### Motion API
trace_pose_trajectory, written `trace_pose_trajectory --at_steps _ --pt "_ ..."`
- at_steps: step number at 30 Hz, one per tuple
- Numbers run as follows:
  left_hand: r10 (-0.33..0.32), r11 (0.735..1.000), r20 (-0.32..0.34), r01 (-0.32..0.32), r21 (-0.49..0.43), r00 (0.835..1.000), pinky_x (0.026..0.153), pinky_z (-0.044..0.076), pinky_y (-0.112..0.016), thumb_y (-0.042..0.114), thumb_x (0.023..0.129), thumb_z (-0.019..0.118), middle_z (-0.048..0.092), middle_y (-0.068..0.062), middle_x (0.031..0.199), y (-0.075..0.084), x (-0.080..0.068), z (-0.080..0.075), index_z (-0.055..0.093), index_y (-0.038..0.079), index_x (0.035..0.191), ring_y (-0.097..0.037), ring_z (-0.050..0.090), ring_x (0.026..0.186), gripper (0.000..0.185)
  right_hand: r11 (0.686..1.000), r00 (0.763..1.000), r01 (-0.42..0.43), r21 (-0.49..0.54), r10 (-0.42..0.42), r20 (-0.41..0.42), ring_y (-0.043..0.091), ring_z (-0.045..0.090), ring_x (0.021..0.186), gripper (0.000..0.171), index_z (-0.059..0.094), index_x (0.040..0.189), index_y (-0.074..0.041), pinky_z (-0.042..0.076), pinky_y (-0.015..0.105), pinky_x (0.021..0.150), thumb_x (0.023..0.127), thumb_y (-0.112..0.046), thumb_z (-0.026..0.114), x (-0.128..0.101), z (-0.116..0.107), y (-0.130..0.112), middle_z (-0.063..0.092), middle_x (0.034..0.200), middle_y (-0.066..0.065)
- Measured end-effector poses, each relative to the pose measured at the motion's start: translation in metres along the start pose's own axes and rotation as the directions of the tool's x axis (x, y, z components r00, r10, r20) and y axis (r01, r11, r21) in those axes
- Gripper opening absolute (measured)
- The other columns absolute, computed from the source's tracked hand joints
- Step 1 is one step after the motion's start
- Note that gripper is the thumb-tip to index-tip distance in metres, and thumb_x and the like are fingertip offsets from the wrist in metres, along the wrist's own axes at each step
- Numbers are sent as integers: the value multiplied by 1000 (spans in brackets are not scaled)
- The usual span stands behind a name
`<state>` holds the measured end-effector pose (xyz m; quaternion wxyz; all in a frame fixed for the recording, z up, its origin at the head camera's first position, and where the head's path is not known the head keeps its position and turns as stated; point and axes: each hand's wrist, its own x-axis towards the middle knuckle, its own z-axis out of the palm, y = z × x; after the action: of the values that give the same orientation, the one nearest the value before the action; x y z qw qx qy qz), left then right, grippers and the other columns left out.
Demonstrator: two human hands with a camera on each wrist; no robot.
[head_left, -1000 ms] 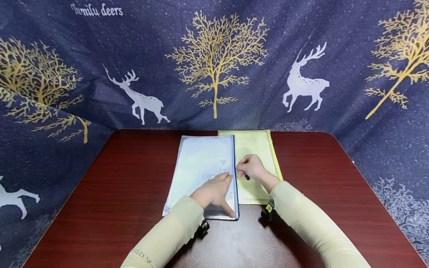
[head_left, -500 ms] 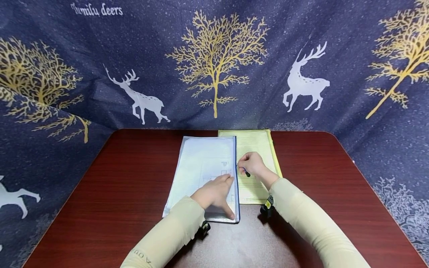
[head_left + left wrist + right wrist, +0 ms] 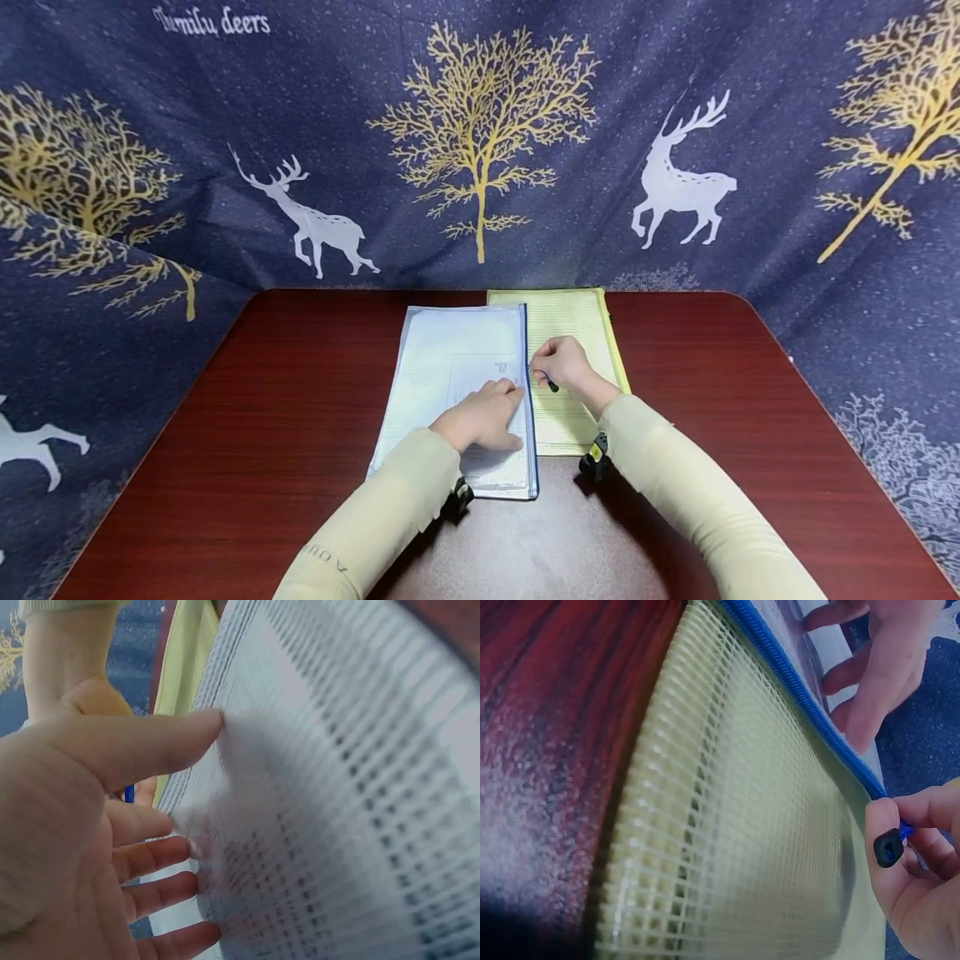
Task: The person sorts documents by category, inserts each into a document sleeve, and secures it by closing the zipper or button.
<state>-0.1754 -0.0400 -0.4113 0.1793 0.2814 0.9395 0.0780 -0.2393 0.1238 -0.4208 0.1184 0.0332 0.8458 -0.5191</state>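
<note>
A clear mesh zipper pouch [image 3: 427, 375] with printed paper inside lies on the table, its blue zipper [image 3: 799, 694] along the right edge. My left hand [image 3: 483, 417] rests on the pouch beside that edge, fingers spread and fairly straight; in the left wrist view, the fingertips [image 3: 204, 936] touch the mesh. The right hand [image 3: 564, 367] pinches the zipper pull between thumb and finger partway along the zipper. The pull's cord is blue, with a black end [image 3: 889, 847] sticking out below the fingers. Part of the pull is hidden in the grip.
A yellow mesh pouch [image 3: 577, 317] lies partly under the blue-edged one, at its right. Both sit near the back of the dark red wooden table [image 3: 300, 400]. A dark blue cloth [image 3: 525, 217] with trees and deer hangs behind the table.
The right hand has moved slightly toward the far end of the zipper with the pull. My left thumb has drawn in closer to the fingers. The blue-edged pouch has shifted slightly toward me.
</note>
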Motion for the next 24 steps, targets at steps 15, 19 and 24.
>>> trace_pose_trajectory --at_steps 15,19,24 --pt "-50 999 4 50 -8 999 105 40 -41 46 67 81 37 -13 148 -1 14 -3 51 12 136 -30 36 132 83 998 999 35 -55 -34 10 14 61 50 4 60 81 4 54 26 51 83 1 60 9 1 8 64 63 10" --pt "-64 998 3 64 -27 998 104 42 -37 45 66 83 38 -11 148 -1 14 -4 50 12 137 -29 37 132 84 999 1000 27 -30 -27 5 12 59 48 3 60 82 4 52 24 49 83 1 59 13 2 8 61 60 7" --pt "-70 997 14 70 -32 997 102 43 -39 44 67 83 38 -10 148 -1 16 -4 50 12 137 -29 36 133 85 1000 1000 22 -9 -22 -3 11 57 47 4 60 82 5 52 24 50 84 2 59 14 3 5 60 59 6"
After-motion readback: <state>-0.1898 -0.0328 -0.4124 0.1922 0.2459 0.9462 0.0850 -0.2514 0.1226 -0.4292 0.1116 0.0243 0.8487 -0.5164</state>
